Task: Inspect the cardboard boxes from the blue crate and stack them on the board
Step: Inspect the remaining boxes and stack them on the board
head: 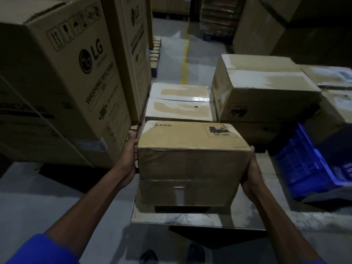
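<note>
My left hand (133,149) and right hand (249,166) press the brown PICO cardboard box (192,149), fingers hidden behind it, onto another box (186,193) on the grey board (190,218); several are stacked, and the blue plastic crate (308,164) looks nearly emptied.

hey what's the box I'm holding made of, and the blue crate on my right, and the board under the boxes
PICO box: brown corrugated cardboard, matte, with glossy tape patches. Blue crate: looks like moulded plastic, going by its ribbed, slotted wall and slight sheen. Board: unclear; its smooth, reflective, scuffed surface suggests metal or laminate.
</note>
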Tool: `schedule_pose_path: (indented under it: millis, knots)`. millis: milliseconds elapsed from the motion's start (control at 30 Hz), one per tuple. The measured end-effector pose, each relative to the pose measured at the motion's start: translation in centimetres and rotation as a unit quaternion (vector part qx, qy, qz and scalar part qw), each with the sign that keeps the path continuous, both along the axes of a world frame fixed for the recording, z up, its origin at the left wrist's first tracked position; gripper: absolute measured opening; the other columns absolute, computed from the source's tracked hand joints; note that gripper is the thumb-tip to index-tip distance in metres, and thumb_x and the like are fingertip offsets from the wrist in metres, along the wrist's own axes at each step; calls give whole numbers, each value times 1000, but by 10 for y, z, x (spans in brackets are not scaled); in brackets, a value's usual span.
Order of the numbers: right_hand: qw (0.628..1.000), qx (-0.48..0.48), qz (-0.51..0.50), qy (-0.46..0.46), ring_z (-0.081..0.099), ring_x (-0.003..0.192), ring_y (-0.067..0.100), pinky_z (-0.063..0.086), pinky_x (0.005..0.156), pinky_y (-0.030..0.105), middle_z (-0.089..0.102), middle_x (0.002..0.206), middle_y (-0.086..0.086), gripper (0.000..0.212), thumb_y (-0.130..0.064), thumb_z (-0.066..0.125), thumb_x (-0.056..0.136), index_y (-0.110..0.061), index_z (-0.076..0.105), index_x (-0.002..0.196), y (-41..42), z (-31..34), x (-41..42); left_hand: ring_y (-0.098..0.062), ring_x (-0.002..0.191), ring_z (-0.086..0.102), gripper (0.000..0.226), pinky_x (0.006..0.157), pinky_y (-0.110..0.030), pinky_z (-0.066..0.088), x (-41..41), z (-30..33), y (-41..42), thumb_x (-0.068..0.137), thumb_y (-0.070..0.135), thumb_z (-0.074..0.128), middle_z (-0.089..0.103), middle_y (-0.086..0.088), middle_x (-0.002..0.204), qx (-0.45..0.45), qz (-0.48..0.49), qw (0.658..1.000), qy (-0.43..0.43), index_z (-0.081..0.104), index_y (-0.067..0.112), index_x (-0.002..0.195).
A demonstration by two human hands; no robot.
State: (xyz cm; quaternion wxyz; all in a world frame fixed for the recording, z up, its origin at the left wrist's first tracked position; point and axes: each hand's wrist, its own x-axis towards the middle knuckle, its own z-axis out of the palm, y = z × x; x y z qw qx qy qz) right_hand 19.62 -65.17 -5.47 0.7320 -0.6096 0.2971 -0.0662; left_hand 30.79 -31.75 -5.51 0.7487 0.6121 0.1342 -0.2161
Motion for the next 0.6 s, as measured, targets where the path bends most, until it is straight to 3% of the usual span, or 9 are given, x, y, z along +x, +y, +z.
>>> schedule_pose_path:
  millis: [67, 100, 167, 200, 267, 367, 500, 600]
  knots:
    - [1000, 18, -2, -5, 68, 120, 31, 47, 111, 56, 75, 124, 11, 68, -76, 36, 91, -26, 71, 121, -4, -4, -3, -33, 117, 66, 89, 100, -53, 53, -3, 1, 0, 74, 93, 47, 73, -16, 119, -8, 15, 1000, -11, 73, 17, 114]
    - [999, 33, 4, -4, 69, 117, 35, 48, 109, 58, 73, 125, 16, 69, -75, 37, 91, -22, 72, 121, -7, -5, -5, -29, 106, 70, 80, 88, -45, 58, -6, 4, -1, 83, 85, 44, 76, -14, 109, -15, 18, 999, -23, 71, 14, 110]
    - [999, 54, 8, 2, 70, 111, 41, 53, 102, 60, 72, 123, 22, 73, -81, 53, 84, -20, 74, 117, -10, -6, -8, -25, 91, 74, 65, 70, -37, 59, -9, 7, -1, 94, 69, 41, 78, -10, 100, -11, 0, 999, -47, 70, 14, 112]
    - [998, 54, 7, 13, 71, 109, 42, 54, 99, 60, 73, 122, 23, 72, -81, 62, 80, -19, 75, 115, -10, -7, -7, -26, 92, 75, 61, 70, -38, 59, -9, 7, -2, 95, 65, 44, 78, -11, 104, 2, -9, 999, -51, 68, 14, 118]
    - [999, 14, -13, 25, 69, 112, 45, 54, 99, 61, 73, 118, 24, 51, -61, 63, 94, -15, 74, 113, -9, -11, -5, -27, 98, 74, 74, 74, -41, 60, -11, 12, -5, 81, 68, 64, 73, -11, 116, 34, -31, 998, -32, 55, 16, 134]
    - [999, -28, -21, 16, 67, 116, 45, 51, 103, 64, 74, 117, 21, 30, -34, 54, 106, -11, 71, 114, -8, -18, 0, -22, 104, 70, 131, 74, -45, 60, -10, 11, -8, 34, 78, 89, 65, -1, 124, 99, -60, 993, 8, 37, 27, 144]
    - [999, -31, 8, 40, 70, 112, 40, 53, 101, 61, 75, 116, 17, 25, -29, 55, 106, -12, 70, 115, -11, -24, 2, -30, 109, 69, 121, 83, -57, 60, -3, 9, 2, 42, 72, 90, 64, -2, 132, 137, -76, 988, 4, 42, 34, 146]
    - [992, -32, 55, 110, 65, 116, 38, 51, 104, 60, 71, 122, 17, 16, -21, 56, 104, -18, 68, 115, -5, -34, 3, -33, 109, 70, 114, 85, -57, 59, 1, 9, 15, 40, 68, 94, 69, -6, 128, 120, -64, 991, 10, 50, 33, 140]
